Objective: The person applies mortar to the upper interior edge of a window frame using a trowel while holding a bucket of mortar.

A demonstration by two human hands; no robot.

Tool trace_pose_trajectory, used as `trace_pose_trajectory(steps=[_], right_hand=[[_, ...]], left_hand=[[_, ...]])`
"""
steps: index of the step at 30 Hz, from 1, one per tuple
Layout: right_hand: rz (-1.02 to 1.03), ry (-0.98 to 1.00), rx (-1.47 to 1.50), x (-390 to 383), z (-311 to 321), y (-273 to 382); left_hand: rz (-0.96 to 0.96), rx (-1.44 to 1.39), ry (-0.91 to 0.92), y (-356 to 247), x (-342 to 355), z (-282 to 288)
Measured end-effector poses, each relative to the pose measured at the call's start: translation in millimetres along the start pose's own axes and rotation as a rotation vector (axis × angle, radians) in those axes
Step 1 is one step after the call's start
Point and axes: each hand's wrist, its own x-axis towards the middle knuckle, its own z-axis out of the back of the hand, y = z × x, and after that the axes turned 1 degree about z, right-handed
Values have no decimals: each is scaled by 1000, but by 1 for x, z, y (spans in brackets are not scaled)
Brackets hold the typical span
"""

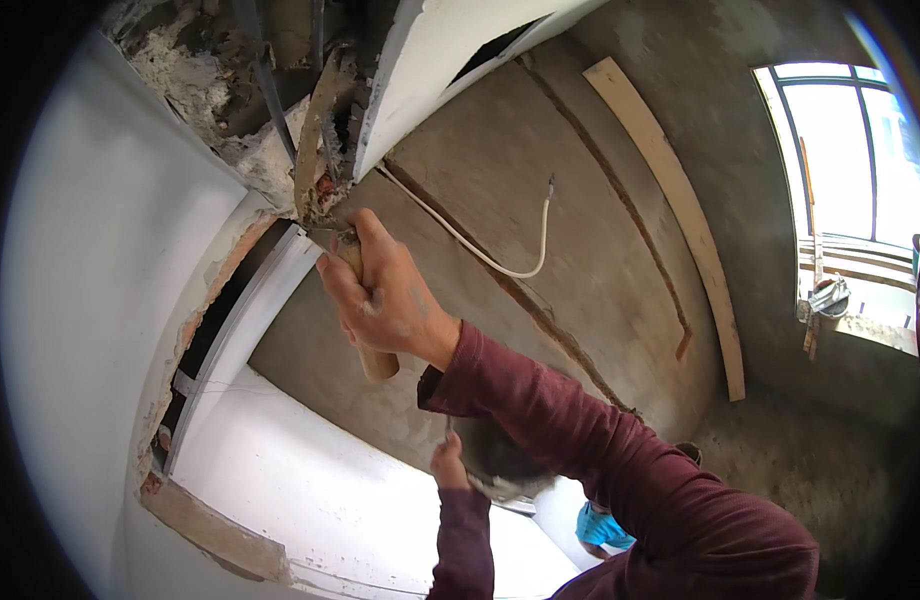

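Note:
My right hand point(385, 285) grips the wooden handle of a trowel point(312, 170), whose mortar-smeared blade points upward into a rough, broken opening point(225, 110) with metal bars and crumbled masonry, above a white frame. Below it, my left hand point(448, 462) is closed on a thin upright handle; the dark, blurred thing point(505, 450) beside it is partly hidden by my right forearm, and may hold mortar. Both my sleeves are maroon.
A grey plastered surface point(440, 140) carries two cut channels, a loose white cable point(530, 270) and a long board point(680, 190). Right is a window point(820, 170) with clutter on its sill. Left is a white wall point(80, 300). A person in blue shorts point(597, 528) appears low down.

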Motion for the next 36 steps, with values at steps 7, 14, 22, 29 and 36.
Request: trace_pose_trajectory(steps=[7,14,22,29,36], right_hand=[[-84,132,-57,-12,31,25],[137,50,-303,-20,36,34],[-280,204,-59,-32,58,84],[-413,265,-135,-57,68,115],[-119,441,-1030,-90,86,170]], left_hand=[[-34,-352,518,-40,92,-74],[-105,-310,680,-129,70,-132],[-272,-86,881,-225,4,-154],[98,-350,976,-245,0,-150],[278,-469,1514,-234,116,-156]])
